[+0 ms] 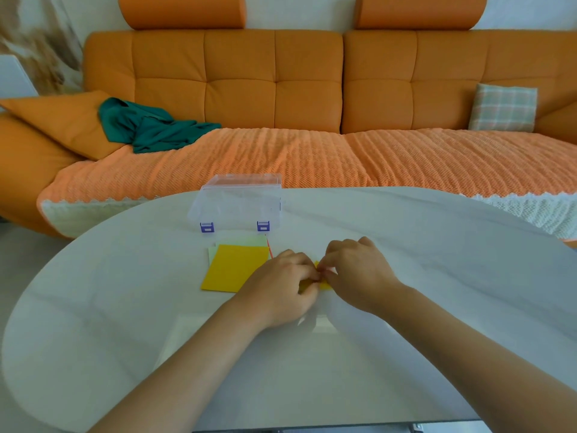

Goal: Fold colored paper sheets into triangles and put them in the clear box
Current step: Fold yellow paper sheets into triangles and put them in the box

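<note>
Left hand [281,289] and right hand [356,273] meet on the white table [437,276], fingertips pinching a small yellow paper [324,285] (mostly hidden). Paper stack [234,270] lies just left; clear box [237,203] sits behind it, lid open.

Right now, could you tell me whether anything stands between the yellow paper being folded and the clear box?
Nothing upright. Only the flat stack of coloured sheets lies partly between the yellow paper, pinched by left hand and right hand, and the clear box, whose lid looks raised.
</note>
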A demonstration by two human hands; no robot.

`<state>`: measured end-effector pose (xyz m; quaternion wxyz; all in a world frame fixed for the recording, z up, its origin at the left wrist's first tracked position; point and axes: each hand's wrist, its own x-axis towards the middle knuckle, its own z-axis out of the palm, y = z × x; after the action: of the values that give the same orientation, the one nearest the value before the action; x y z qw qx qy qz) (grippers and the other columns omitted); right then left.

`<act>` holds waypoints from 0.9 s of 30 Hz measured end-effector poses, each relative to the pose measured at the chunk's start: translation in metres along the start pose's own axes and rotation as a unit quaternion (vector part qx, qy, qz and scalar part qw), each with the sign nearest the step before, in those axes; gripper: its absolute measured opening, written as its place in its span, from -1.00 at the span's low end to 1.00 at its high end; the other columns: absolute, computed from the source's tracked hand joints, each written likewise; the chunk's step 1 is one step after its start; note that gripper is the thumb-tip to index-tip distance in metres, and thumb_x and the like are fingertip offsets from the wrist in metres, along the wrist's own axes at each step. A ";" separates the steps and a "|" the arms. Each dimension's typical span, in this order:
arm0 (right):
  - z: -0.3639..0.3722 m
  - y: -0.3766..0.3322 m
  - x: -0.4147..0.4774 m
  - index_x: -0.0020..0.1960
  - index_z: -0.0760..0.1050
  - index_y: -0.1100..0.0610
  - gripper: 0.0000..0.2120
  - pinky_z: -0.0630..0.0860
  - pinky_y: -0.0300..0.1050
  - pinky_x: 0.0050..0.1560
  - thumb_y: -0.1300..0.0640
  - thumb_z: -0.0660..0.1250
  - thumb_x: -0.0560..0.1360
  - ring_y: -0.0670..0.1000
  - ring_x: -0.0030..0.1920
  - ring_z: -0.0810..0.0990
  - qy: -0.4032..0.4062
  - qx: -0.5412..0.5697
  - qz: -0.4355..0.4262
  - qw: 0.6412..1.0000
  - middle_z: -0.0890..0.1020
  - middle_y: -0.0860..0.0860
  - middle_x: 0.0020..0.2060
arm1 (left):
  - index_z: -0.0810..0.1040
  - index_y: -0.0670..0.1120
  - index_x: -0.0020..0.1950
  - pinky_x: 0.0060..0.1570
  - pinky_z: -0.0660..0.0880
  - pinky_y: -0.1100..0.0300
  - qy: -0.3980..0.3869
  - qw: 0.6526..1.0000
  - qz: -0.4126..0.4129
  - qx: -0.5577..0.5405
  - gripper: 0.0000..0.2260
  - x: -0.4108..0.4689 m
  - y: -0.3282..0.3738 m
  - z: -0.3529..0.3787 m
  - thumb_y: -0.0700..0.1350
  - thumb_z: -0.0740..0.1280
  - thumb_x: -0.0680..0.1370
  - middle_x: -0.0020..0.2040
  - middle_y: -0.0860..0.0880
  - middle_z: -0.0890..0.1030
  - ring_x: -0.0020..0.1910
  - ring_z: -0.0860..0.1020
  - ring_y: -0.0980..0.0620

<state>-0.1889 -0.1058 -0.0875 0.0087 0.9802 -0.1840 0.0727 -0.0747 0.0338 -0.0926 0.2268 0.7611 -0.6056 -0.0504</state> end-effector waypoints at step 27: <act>0.015 0.007 -0.037 -0.13 0.70 0.01 -0.90 0.52 -0.02 -0.10 0.18 0.46 0.41 0.08 -0.05 0.62 0.155 -0.016 -0.136 0.978 0.68 -0.02 -0.01 | 0.61 0.00 0.16 0.03 0.47 0.08 0.025 0.996 0.040 0.069 -0.64 -0.038 0.017 0.016 0.10 0.14 0.53 0.03 0.06 0.55 0.03 0.44 0.04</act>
<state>-0.2235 -0.0997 -0.1076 0.0623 0.9727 -0.0461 0.2190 -0.1057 0.0621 -0.1073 0.1904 0.7511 -0.6319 0.0198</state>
